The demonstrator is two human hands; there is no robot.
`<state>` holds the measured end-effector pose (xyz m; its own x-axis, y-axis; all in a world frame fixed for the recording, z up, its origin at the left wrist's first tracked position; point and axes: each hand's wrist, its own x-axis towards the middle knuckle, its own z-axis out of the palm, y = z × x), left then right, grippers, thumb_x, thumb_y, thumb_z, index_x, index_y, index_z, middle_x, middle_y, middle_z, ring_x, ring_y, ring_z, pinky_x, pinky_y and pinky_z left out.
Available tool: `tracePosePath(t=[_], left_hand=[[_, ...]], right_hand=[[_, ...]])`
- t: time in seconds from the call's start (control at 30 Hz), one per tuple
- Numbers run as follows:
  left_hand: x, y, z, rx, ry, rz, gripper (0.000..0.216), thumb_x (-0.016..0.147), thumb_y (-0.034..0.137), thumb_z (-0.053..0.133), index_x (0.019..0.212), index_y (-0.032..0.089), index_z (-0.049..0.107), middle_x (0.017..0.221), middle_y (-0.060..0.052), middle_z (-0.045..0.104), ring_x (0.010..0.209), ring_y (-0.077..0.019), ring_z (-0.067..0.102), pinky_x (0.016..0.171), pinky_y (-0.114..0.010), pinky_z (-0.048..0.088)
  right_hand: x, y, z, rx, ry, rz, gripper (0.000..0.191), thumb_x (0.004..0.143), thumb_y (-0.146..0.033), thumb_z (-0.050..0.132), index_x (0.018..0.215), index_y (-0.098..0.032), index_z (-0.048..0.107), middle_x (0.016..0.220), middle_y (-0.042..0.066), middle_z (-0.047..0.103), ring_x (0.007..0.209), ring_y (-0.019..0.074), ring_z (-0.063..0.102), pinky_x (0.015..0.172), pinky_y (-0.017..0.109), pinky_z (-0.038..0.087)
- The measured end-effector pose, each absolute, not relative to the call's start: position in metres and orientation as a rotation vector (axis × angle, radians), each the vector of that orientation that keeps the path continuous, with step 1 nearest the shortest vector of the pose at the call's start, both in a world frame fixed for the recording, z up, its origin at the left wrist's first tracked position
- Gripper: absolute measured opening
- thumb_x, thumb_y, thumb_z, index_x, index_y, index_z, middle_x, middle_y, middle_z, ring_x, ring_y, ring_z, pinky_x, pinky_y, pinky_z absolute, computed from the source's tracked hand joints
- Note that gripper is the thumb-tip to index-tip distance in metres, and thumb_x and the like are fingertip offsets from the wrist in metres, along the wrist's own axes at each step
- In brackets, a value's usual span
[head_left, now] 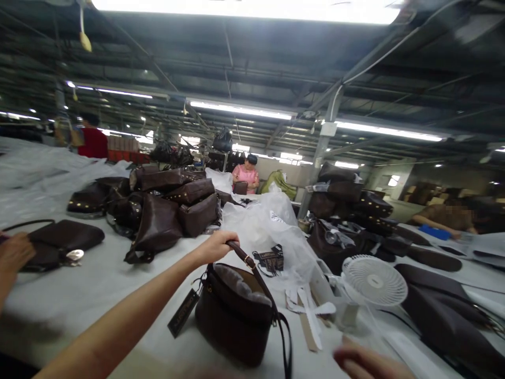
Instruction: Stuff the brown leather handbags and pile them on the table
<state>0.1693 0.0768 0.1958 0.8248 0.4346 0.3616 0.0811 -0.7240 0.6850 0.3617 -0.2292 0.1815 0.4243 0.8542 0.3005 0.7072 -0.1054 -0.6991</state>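
Note:
My left hand (219, 246) is closed around the strap of a dark brown handbag (232, 326). The bag stands upright on the white table, its top open with clear plastic or wrapping inside. A black hang tag (183, 313) dangles at its left side, and a loose strap end hangs down on the right. My right hand (366, 362) is low at the bottom edge, to the right of the bag and apart from it. It is blurred and cut off by the frame, so its fingers are not clear.
Brown bags (158, 221) are heaped at left. A co-worker's hand (16, 252) touches a flat bag (65, 239). Crumpled plastic bags (264, 221), black tags (270, 259) and white strips (310, 313) lie beyond my bag. A white fan (374, 280) stands at right.

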Motion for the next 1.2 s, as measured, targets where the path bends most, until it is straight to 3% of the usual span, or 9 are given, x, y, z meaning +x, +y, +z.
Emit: tracePosePath(t=[0.17,0.23,0.33,0.43,0.6,0.73,0.93,1.1,1.2], left_hand=[[0.170,0.073,0.198,2.219,0.421,0.666,0.015,0.066,0.015,0.045,0.070,0.016,0.059,0.066,0.001,0.052,0.060,-0.0126,0.045,0.051,-0.021,0.034],[0.166,0.076,0.196,2.172,0.450,0.665,0.014,0.067,0.019,0.045,0.072,0.017,0.058,0.066,0.001,0.051,0.058,-0.0127,0.045,0.049,-0.021,0.034],[0.156,0.084,0.180,2.179,0.492,0.685,0.009,0.068,0.024,0.050,0.069,0.017,0.055,0.063,0.002,0.047,0.058,-0.0129,0.043,0.051,-0.022,0.032],[0.147,0.094,0.153,2.178,0.516,0.695,0.015,0.069,0.030,0.054,0.064,0.017,0.051,0.060,0.004,0.042,0.061,-0.0132,0.041,0.056,-0.023,0.031],[0.140,0.089,0.140,2.126,0.532,0.686,0.015,0.070,0.031,0.057,0.071,0.016,0.056,0.062,0.004,0.045,0.062,-0.0139,0.043,0.059,-0.025,0.032],[0.152,0.062,0.171,2.157,0.286,0.776,0.023,0.070,0.028,0.066,0.090,0.018,0.061,0.079,0.001,0.058,0.075,-0.0158,0.052,0.068,-0.025,0.038],[0.178,0.055,0.173,1.385,0.266,0.819,0.037,0.089,0.046,0.049,0.066,0.017,0.050,0.050,0.002,0.052,0.043,-0.0109,0.048,0.049,-0.023,0.038],[0.162,0.086,0.168,0.548,0.344,0.835,0.038,0.100,0.037,0.029,0.077,0.016,0.053,0.081,-0.010,0.070,0.074,-0.0193,0.070,0.075,-0.036,0.053],[0.153,0.096,0.168,0.376,0.284,0.806,0.038,0.100,0.034,0.030,0.085,0.014,0.058,0.081,-0.008,0.070,0.071,-0.0171,0.070,0.075,-0.034,0.054]], right_hand=[[0.317,-0.141,0.177,-1.612,-1.299,0.369,0.054,0.077,-0.054,0.061,0.120,-0.022,0.060,0.121,0.011,0.063,0.111,0.0275,0.058,0.094,0.040,0.046],[0.302,-0.099,0.186,-1.508,-1.344,0.608,0.053,0.074,-0.054,0.064,0.112,-0.017,0.062,0.092,0.008,0.069,0.080,0.0200,0.064,0.070,0.031,0.050],[0.293,-0.070,0.205,-1.435,-1.341,0.992,0.047,0.073,-0.061,0.062,0.080,-0.014,0.062,0.049,-0.006,0.045,0.039,0.0061,0.034,0.039,0.021,0.025],[0.302,-0.073,0.226,-1.318,-1.239,1.076,0.048,0.069,-0.062,0.066,0.075,-0.015,0.058,0.045,-0.012,0.028,0.038,0.0028,0.016,0.037,0.021,0.010],[0.317,-0.075,0.247,-1.389,-1.207,1.178,0.042,0.070,-0.053,0.069,0.077,-0.013,0.060,0.046,-0.013,0.028,0.038,0.0020,0.014,0.039,0.022,0.004],[0.311,-0.060,0.251,-1.310,-1.169,1.224,0.039,0.073,-0.051,0.070,0.079,-0.014,0.059,0.048,-0.012,0.029,0.039,0.0018,0.014,0.039,0.020,0.005],[0.310,-0.074,0.228,-1.213,-1.069,1.292,0.045,0.067,-0.053,0.077,0.083,-0.014,0.060,0.059,-0.006,0.049,0.045,0.0029,0.039,0.043,0.016,0.030],[0.318,-0.104,0.174,-1.391,-1.042,1.381,0.048,0.071,-0.062,0.070,0.076,-0.016,0.056,0.055,-0.006,0.048,0.043,0.0042,0.041,0.043,0.017,0.035],[0.317,-0.109,0.158,-1.507,-1.029,1.361,0.053,0.069,-0.068,0.067,0.074,-0.017,0.054,0.053,-0.006,0.047,0.040,0.0042,0.039,0.040,0.017,0.033]])
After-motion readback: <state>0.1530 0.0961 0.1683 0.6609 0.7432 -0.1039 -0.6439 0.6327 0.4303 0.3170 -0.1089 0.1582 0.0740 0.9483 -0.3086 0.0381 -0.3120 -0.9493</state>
